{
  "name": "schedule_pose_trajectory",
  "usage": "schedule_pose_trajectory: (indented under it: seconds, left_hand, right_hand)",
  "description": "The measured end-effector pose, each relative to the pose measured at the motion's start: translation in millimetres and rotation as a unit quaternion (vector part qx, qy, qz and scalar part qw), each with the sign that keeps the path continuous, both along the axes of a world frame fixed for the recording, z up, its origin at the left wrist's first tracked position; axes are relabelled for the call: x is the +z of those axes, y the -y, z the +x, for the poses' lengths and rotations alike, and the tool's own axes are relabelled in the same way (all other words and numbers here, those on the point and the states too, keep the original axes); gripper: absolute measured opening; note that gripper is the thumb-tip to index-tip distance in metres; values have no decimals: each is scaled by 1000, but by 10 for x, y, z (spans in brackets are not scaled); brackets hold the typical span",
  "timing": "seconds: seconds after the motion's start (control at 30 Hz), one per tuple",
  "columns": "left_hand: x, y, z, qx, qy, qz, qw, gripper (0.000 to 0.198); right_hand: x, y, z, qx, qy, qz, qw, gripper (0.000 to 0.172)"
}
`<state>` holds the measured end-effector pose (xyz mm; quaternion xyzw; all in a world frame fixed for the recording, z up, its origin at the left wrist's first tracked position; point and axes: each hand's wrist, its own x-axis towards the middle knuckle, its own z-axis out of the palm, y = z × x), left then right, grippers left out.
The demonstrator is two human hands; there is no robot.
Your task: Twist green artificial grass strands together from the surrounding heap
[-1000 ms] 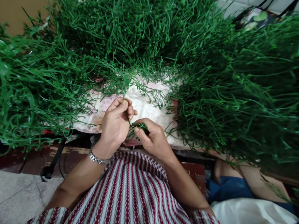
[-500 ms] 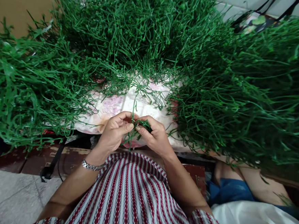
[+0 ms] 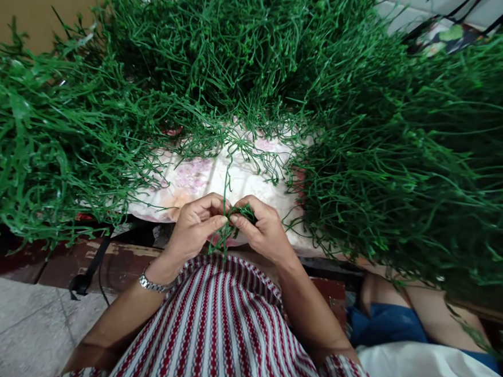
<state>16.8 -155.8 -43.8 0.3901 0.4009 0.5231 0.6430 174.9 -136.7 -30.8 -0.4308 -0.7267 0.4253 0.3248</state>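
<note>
My left hand point(image 3: 194, 226) is closed, thumb and fingertips pinching a thin green stem point(image 3: 228, 178) that runs up onto the floral cloth. In my right hand point(image 3: 264, 231), also closed, is a small bunch of green stems point(image 3: 243, 211) held between thumb and curled fingers. Both sets of fingertips nearly meet at the front edge of the cloth point(image 3: 243, 182), above my lap. Short green ends hang below the fingers. Whether the stems are plastic or plant I cannot tell.
Large tangled heaps of green stems lie at the left point(image 3: 56, 140), back point(image 3: 244, 44) and right point(image 3: 417, 165). A black strap point(image 3: 95, 264) hangs at the bench edge point(image 3: 65, 264). Another person's legs point(image 3: 436, 316) are close on the right. A patterned bag point(image 3: 447, 34) lies at the back right.
The view has shifted slightly. Both hands stay close together on the green stems, with only a slight change of the fingers; more green ends show below them.
</note>
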Motion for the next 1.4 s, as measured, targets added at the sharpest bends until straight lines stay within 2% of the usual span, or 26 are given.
schedule_pose_trajectory:
  seconds: [0.2,0.37,0.47,0.57,0.63,0.7,0.8,0.9,0.97,1.07,1.2,1.3,1.4]
  left_hand:
    - [-6,69,59,50,-128,109,985,6]
    - [36,75,96,71,-215,137,964,8]
    - [58,51,68,13,-194,120,974,9]
    - [67,15,10,-46,-126,72,988,11]
    - [76,-14,-32,-78,-76,35,993,13]
    - [102,-46,-75,-119,-53,10,991,16]
    - [171,-94,-137,-178,-85,9,980,16]
    - [224,-118,-182,-208,-134,15,969,14]
    - [221,-113,-190,-227,-127,7,966,12]
    - [170,-83,-167,-213,-99,-5,972,11]
    - [104,-39,-119,-142,-81,-15,986,17]
    - [95,-18,-108,-129,-59,-37,989,20]
    - [120,2,-117,-171,-70,-40,982,20]
  right_hand:
    - [22,-9,-38,40,-85,-65,993,24]
    - [-29,-32,-72,17,-129,-105,986,27]
    - [-56,-37,-43,40,-168,-143,975,27]
    - [-39,-54,23,100,-164,-159,968,24]
    - [0,-82,72,147,-126,-118,974,20]
    - [52,-116,115,182,-63,-30,981,15]
    - [131,-148,155,202,47,78,975,9]
    - [184,-134,155,189,131,96,968,6]
    - [195,-104,138,170,140,99,970,5]
    - [172,-53,105,120,74,63,988,4]
    - [115,-6,82,86,-52,-58,993,6]
    - [91,5,99,107,-60,-81,989,12]
    - [86,-4,142,166,-39,-58,984,13]
